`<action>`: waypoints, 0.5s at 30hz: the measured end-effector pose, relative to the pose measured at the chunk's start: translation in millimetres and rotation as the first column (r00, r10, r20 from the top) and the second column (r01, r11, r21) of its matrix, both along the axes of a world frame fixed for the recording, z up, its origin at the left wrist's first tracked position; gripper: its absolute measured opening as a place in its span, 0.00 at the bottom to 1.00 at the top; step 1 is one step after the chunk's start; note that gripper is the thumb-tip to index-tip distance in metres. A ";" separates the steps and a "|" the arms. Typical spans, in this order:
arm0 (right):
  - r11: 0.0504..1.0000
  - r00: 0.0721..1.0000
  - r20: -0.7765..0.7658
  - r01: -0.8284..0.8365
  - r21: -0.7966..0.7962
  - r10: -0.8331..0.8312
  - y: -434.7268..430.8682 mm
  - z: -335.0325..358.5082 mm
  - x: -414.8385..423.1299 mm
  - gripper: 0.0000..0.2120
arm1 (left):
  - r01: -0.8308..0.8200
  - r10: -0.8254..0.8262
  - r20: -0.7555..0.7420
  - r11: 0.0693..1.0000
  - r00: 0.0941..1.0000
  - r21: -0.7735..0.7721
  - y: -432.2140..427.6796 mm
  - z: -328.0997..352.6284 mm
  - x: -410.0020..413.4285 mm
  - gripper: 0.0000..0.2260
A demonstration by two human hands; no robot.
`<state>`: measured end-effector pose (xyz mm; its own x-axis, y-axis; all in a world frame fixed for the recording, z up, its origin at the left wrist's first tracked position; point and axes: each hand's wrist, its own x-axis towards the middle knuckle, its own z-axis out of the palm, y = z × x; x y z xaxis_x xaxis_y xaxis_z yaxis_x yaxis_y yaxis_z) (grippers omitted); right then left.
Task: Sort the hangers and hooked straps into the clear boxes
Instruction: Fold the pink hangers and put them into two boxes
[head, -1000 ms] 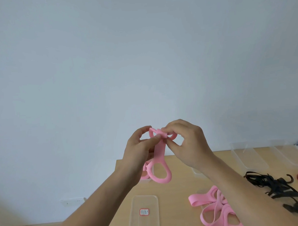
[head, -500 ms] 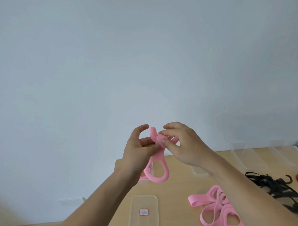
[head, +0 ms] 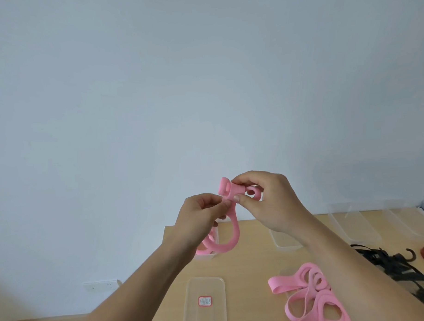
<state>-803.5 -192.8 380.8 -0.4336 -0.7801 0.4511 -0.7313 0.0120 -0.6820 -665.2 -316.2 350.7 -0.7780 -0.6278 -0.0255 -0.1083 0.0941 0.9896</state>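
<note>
Left grip (head: 203,213) pinching pink strap (head: 236,231) at neck; right grip (head: 267,201) pinching folded top end, both above bench (head: 253,267). Risk: springy fold slipping from pinch, unrolling, dropping short of clear box (head: 206,256) just under left grip. Below left grip: labelled lid (head: 203,288). Under right grip: pink pile (head: 314,301). Well right: black hooked straps (head: 397,271) — right forearm across reach.

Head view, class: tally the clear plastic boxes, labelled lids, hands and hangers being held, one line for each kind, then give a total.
Clear plastic boxes: 4
Clear lid with red-bordered label: 1
Bare hands (left hand, right hand): 2
Pink looped hanger held in both hands: 1
Total: 8
</note>
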 end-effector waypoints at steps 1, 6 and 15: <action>1.000 1.000 0.018 -0.001 -0.018 0.002 -0.3 0.3 -0.5 0.07 | 0.000 0.000 -0.006 1.000 1.000 0.010 0.0 -0.3 -0.4 0.12; 0.993 1.000 0.019 0.001 -0.118 0.001 -0.3 -0.3 2.2 0.05 | 0.052 -0.044 -0.067 0.991 0.997 0.124 -1.0 0.2 0.4 0.20; 0.967 0.955 -0.282 0.019 -0.253 -0.092 -3.8 -8.9 13.0 0.08 | 0.270 -0.197 -0.280 0.930 0.940 0.251 3.0 3.8 2.0 0.20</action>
<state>-790.5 -196.6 372.0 -0.2950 -0.6080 0.7371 -0.9001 -0.0819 -0.4279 -663.2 -313.3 354.4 -0.9055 -0.4226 0.0370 0.1326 -0.1991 0.9710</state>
